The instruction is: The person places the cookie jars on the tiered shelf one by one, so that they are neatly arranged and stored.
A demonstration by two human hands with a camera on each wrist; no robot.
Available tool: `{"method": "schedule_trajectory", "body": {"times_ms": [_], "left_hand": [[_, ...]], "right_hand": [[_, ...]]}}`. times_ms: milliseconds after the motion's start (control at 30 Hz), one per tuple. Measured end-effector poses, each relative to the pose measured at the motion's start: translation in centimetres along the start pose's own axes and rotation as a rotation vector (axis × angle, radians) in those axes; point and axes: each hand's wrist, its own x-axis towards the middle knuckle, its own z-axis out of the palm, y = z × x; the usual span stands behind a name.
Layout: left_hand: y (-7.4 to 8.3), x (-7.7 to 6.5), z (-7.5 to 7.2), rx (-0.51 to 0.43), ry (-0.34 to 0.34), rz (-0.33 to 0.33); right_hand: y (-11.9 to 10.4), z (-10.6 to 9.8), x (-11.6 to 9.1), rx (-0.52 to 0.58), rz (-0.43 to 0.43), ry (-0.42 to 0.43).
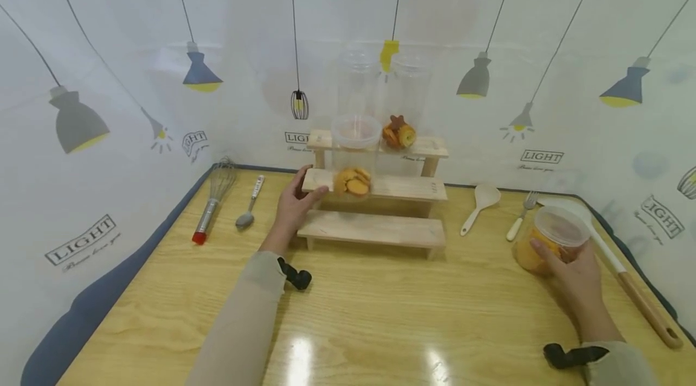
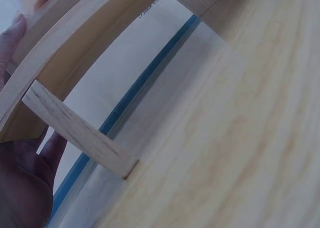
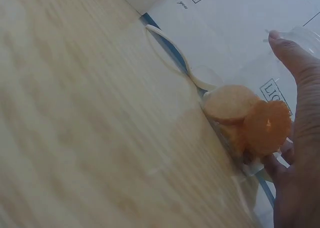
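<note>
My left hand (image 1: 293,208) grips the left end of the middle step of a three-step wooden stand (image 1: 375,230), thumb along its front. In the left wrist view, the step's edge and a leg (image 2: 80,128) show beside that hand. My right hand (image 1: 579,280) holds a clear lidded jar (image 1: 560,226) with orange-yellow biscuits inside. Up close in the right wrist view, round biscuits (image 3: 230,103) show through its wall near the tabletop. On the middle step stands a jar of oval biscuits (image 1: 354,182); a jar of mixed biscuits (image 1: 399,132) is on the top step.
Another tall clear jar (image 1: 357,81) rises behind the middle-step jar. A whisk (image 1: 212,202) and a spoon (image 1: 250,205) lie left of the stand. To the right lie a white rice paddle (image 1: 480,208), a fork (image 1: 523,215) and a long wooden-handled utensil (image 1: 641,295).
</note>
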Motion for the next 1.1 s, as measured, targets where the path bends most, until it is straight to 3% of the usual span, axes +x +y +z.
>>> {"method": "schedule_trajectory", "body": {"times_ms": [333, 733, 1000, 1100], "left_hand": [[0.2, 0.5, 0.3, -0.008, -0.004, 0.009], [-0.3, -0.2, 0.1, -0.024, 0.005, -0.002], [-0.2, 0.0, 0.1, -0.033, 0.005, 0.030], [-1.1, 0.5, 0.1, -0.035, 0.003, 0.019]], "right_hand": [[0.1, -0.1, 0.5, -0.007, 0.028, 0.033], [0.0, 0.1, 0.0, -0.046, 0.073, -0.006], [-0.3, 0.1, 0.2, -0.042, 0.051, -0.006], [0.0, 0.3, 0.1, -0.007, 0.014, -0.024]]}}
